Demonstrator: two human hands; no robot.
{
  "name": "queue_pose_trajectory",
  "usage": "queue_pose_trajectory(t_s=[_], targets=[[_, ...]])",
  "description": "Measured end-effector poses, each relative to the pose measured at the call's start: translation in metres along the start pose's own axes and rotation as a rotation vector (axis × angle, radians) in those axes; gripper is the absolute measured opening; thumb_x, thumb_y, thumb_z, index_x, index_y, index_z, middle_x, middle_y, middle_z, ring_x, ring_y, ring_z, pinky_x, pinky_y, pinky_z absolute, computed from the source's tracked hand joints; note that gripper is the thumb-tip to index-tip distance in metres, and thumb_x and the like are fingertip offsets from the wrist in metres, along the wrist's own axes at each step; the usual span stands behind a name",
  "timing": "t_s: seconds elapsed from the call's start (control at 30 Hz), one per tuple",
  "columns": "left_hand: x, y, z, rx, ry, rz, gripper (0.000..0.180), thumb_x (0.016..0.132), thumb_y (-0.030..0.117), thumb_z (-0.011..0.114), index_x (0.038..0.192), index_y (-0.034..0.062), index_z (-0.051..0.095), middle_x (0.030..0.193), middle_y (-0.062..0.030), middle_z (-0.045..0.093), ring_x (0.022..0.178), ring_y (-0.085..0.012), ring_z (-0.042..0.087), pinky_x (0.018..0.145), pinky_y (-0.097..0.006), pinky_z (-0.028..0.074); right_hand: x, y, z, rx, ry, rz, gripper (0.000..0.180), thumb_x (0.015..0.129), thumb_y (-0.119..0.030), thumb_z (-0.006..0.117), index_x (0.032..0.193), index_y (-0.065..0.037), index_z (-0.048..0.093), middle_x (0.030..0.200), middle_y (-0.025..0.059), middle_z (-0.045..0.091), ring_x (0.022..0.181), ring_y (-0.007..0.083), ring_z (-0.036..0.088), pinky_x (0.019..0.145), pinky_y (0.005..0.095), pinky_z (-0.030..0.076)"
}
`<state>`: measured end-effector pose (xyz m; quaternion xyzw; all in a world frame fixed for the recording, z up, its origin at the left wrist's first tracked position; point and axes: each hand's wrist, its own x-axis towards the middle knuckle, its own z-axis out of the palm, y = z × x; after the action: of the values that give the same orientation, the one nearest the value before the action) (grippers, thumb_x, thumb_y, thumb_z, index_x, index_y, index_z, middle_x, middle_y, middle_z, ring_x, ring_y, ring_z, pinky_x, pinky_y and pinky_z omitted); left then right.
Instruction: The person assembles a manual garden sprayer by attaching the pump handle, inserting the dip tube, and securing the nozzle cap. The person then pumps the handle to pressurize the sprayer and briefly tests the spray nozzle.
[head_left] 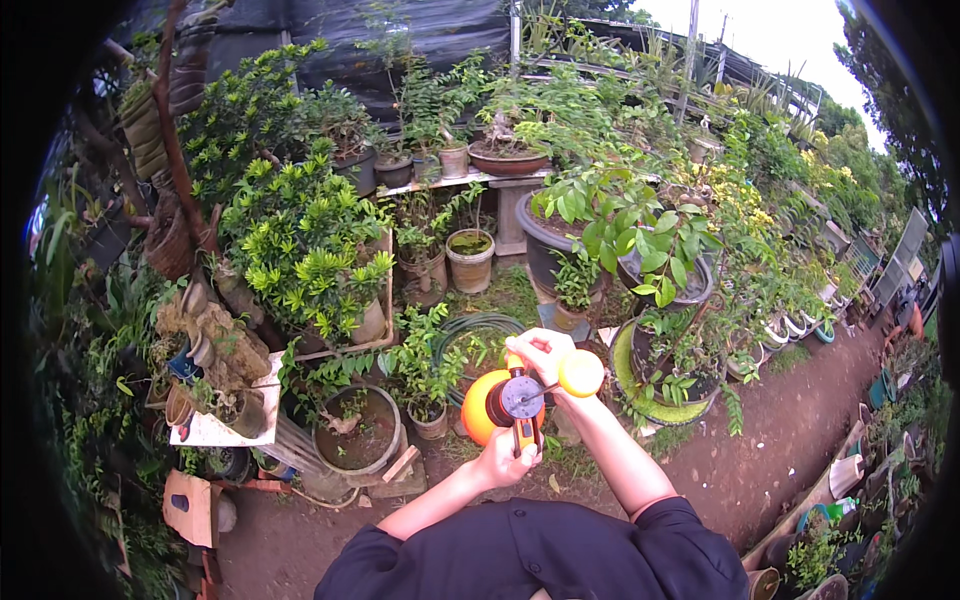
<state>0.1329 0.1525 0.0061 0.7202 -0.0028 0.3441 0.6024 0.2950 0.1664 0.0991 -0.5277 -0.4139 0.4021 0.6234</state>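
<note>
A hand-pump pressure sprayer (477,408) with a round orange tank is held up in front of my chest. Its dark round head (521,397) faces up, and a thin rod leads from it to a yellow pump knob (581,373). My left hand (507,462) is wrapped around the orange and black grip, on the side nearest me. On the far side, my right hand (543,352) has its fingers closed at the yellow nozzle (514,361), with the pump knob beside its wrist. My right palm is partly hidden by the knob.
Potted plants crowd around: a large round pot (358,430) at left, a dark pot with a yellow-green rim (622,385) at right, and a leafy shrub (300,240) behind. A coiled hose (470,325) lies beyond the sprayer. A dirt path (745,450) runs to the right.
</note>
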Motion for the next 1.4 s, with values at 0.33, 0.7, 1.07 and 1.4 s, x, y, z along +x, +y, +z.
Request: queue_pose_trajectory(t_s=[0.33, 0.7, 1.07, 1.4], targets=[[0.0, 0.001, -0.003, 0.11, 0.018, 0.057, 0.037, 0.099, 0.032, 0.051, 0.073, 0.0052, 0.05, 0.059, -0.0014, 0.051, 0.052, -0.0135, 0.051, 0.05, -0.03, 0.042, 0.001, 0.004, 0.003, 0.37, -0.196, 0.054, 0.02, 0.094, -0.019, 0.067, 0.101, 0.0, 0.069, 0.096, 0.0102, 0.072, 0.083, 0.013, 0.065, 0.075, 0.0284, 0.052], [0.003, -0.005, -0.017, 0.152, -0.012, 0.123, 0.032, 0.097, 0.03, 0.054, 0.085, 0.001, 0.056, 0.066, -0.0034, 0.058, 0.057, -0.0155, 0.059, 0.055, -0.031, 0.048, 0.005, 0.01, 0.004, 0.317, -0.086, 0.155, 0.017, 0.093, -0.016, 0.07, 0.098, -0.001, 0.066, 0.094, 0.0097, 0.071, 0.082, 0.0146, 0.067, 0.074, 0.0277, 0.055], [0.002, -0.017, -0.018, 0.06, -0.039, 0.097, 0.03, 0.097, 0.028, 0.055, 0.085, 0.0003, 0.057, 0.067, -0.0047, 0.059, 0.059, -0.0164, 0.061, 0.056, -0.03, 0.049, 0.002, 0.006, 0.002, 0.535, -0.129, 0.167, 0.02, 0.094, -0.013, 0.068, 0.104, 0.004, 0.064, 0.099, 0.0148, 0.071, 0.088, 0.0181, 0.069, 0.078, 0.03, 0.056], [0.005, -0.021, -0.018, 0.027, -0.041, 0.089, 0.028, 0.097, 0.025, 0.054, 0.087, -0.001, 0.057, 0.067, -0.0042, 0.058, 0.06, -0.0156, 0.062, 0.056, -0.031, 0.049, 0.007, 0.018, -0.001, 0.487, -0.061, 0.134, 0.02, 0.096, -0.011, 0.063, 0.107, 0.006, 0.063, 0.099, 0.0147, 0.07, 0.087, 0.0189, 0.068, 0.08, 0.0291, 0.056]])
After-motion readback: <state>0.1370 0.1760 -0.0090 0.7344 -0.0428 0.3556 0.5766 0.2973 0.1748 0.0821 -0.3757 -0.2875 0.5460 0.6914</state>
